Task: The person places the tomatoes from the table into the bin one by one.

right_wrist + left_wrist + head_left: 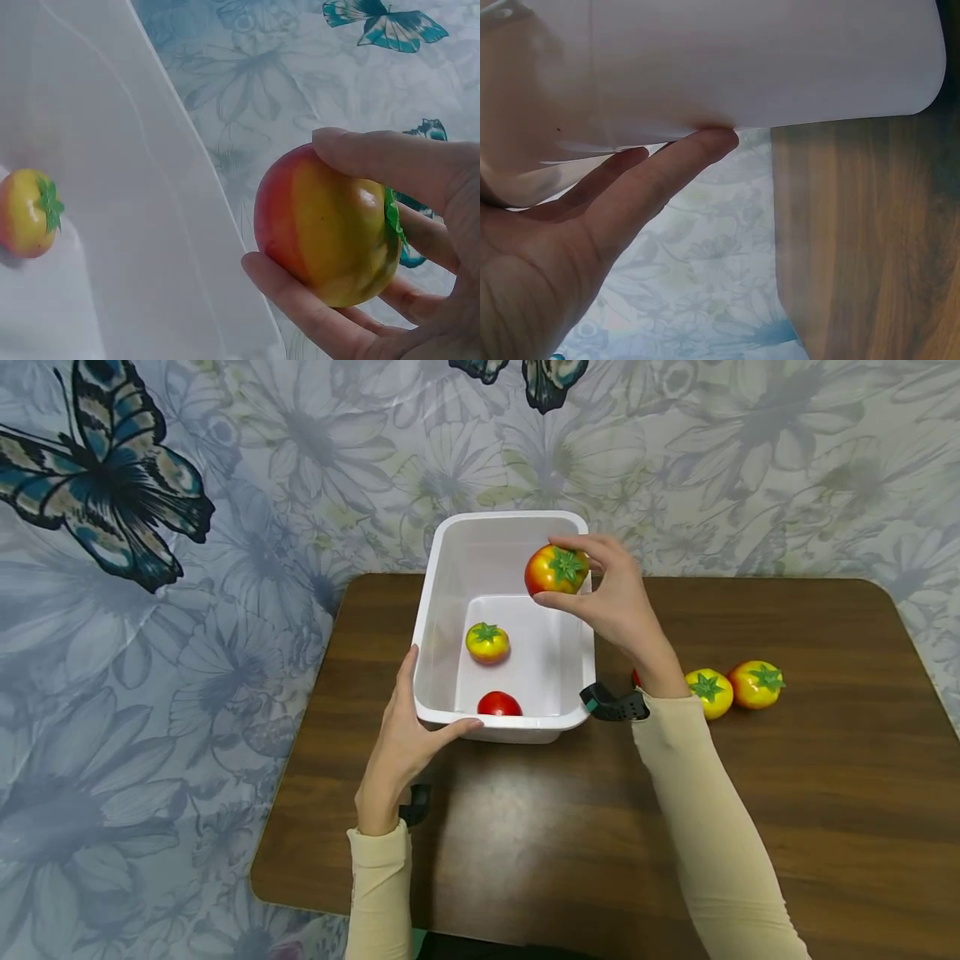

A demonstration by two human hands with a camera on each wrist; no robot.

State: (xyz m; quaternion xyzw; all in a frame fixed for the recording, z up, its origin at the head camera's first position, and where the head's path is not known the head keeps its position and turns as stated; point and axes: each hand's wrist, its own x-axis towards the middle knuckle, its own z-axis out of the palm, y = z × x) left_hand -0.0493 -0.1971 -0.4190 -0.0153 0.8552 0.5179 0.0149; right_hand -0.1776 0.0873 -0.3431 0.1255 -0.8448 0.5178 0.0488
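My right hand (pixel 611 597) pinches a large red-yellow tomato (pixel 553 570) between thumb and fingers, over the right side of a white bin (pixel 525 723). In the right wrist view the hand (pixel 405 247) grips that tomato (pixel 330 225) beside the bin's rim (pixel 187 142). A smaller yellow-red tomato (pixel 487 645) and a red one (pixel 499 703) lie inside the bin. My left hand (pixel 405 739) rests at the bin's near left corner, thumb on the rim; in the left wrist view the straight fingers of the hand (pixel 622 195) touch its outer wall (pixel 780 67).
Two yellow-red tomatoes (pixel 709 693) (pixel 757 684) lie on the brown table (pixel 840 793) right of my right wrist, with a bit of something red (pixel 636 678) partly hidden behind that wrist. A wall with flower and butterfly patterns (pixel 300 468) rises behind the table.
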